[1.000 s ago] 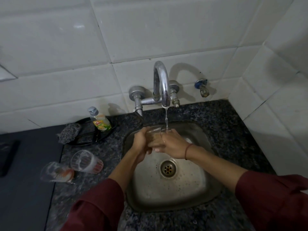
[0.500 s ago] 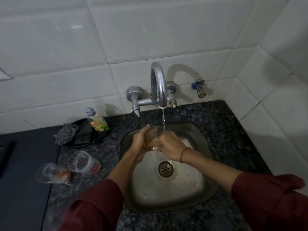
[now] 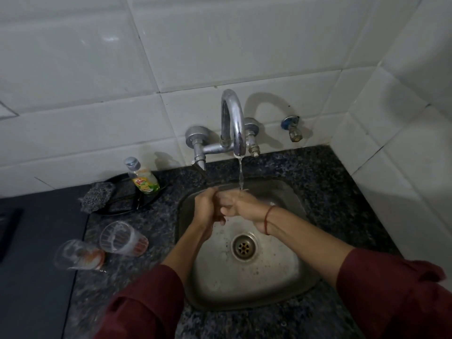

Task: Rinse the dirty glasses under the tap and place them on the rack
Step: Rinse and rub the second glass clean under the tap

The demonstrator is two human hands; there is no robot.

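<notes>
Over the steel sink (image 3: 288,287), both hands hold one clear glass (image 3: 226,198) under the running chrome tap (image 3: 233,123). My left hand (image 3: 206,209) grips the glass from the left. My right hand (image 3: 243,206) wraps it from the right, and the stream lands at the glass's rim near my right fingers. Most of the glass is hidden by the fingers. Two other dirty glasses lie on their sides on the counter at left: one (image 3: 122,238) nearer the sink, one (image 3: 78,255) further left. No rack is in view.
A dish soap bottle (image 3: 143,178) and a steel scrubber (image 3: 96,196) sit on a black tray (image 3: 127,204) at the back left. A small valve (image 3: 292,128) sticks out of the tiled wall. The dark granite counter (image 3: 330,192) surrounds the sink, with a tiled wall on the right.
Both hands stay at the glass under the stream, shifting slightly around it. The camera view has drifted a little.
</notes>
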